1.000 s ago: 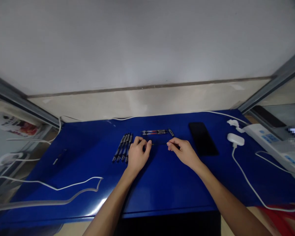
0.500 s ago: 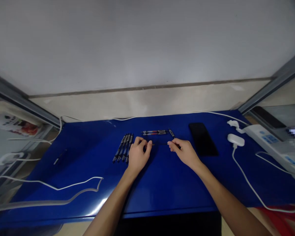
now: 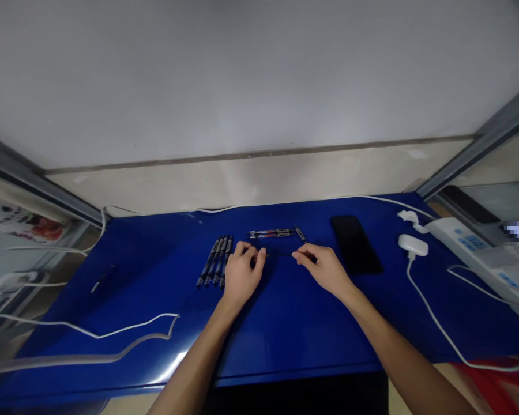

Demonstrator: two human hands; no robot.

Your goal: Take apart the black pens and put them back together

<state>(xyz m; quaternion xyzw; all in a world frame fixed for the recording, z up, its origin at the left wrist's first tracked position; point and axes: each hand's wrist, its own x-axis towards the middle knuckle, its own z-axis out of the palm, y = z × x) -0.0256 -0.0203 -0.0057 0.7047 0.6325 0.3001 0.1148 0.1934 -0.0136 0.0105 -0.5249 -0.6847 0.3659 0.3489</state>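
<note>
My left hand (image 3: 243,274) is closed in a pinch on a dark pen part, mostly hidden by the fingers. My right hand (image 3: 319,265) pinches a thin dark pen refill (image 3: 280,255), which stretches across the gap towards my left thumb. Just beyond my right fingers lies a short grey-and-black pen piece with a clip (image 3: 300,233). Two clear-barrelled pens (image 3: 270,233) lie crosswise behind my hands. Beside my left hand, several black pens (image 3: 215,261) rest in a slanted row, one partly covered by the hand.
Right of my right hand lies a black phone (image 3: 357,244). A white charger (image 3: 413,245) with a cable and a white power strip (image 3: 476,253) sit farther right. White cables (image 3: 99,336) and a dark pen-like item (image 3: 102,279) are on the left of the blue table (image 3: 294,334).
The view has shifted very slightly. Both hands keep nearly the same pose, and the gap between them looks about the same. The pens and phone have not moved on the table.
</note>
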